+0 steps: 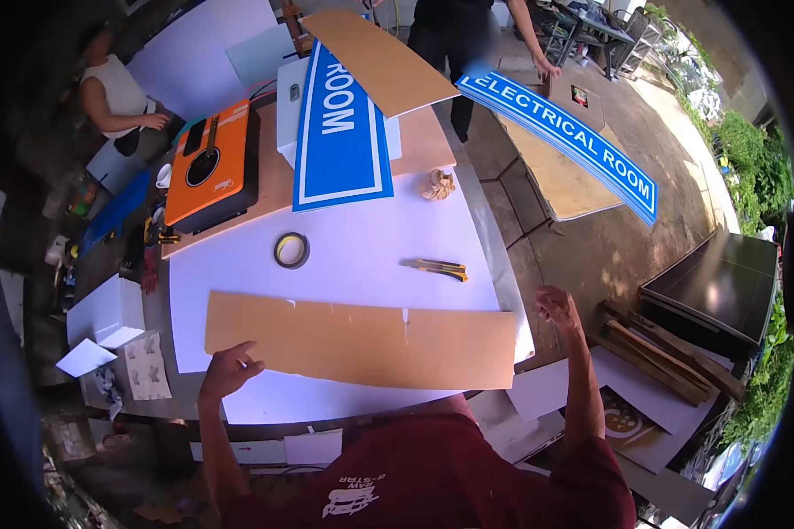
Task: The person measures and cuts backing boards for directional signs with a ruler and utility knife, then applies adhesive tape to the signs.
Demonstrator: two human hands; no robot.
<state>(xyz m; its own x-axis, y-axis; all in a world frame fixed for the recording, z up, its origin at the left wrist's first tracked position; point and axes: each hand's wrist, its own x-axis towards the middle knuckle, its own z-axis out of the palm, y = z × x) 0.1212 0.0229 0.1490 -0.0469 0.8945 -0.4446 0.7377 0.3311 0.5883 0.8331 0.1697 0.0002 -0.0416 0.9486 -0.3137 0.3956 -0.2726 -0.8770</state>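
Observation:
A long brown board (362, 342), likely the back of a sign panel, lies across the white sheet on the table in front of me. My left hand (231, 368) is at its lower left edge, thumb and fingers apart; it seems to touch the board without gripping it. Beyond the board's right end, my right hand (556, 307) is raised in the air, its fingers loosely bent and nothing visible in them. A yellow and black box cutter (441, 269) and a roll of tape (291, 250) rest on the sheet behind the board.
Blue ROOM sign panels (340, 167) sit at the back, partly under another brown panel (379, 62). ELECTRICAL ROOM signs (573, 137) are at right, near a person in black. An orange guitar-printed box (210, 163), crumpled paper (437, 184) and a second person (110, 93) are also present.

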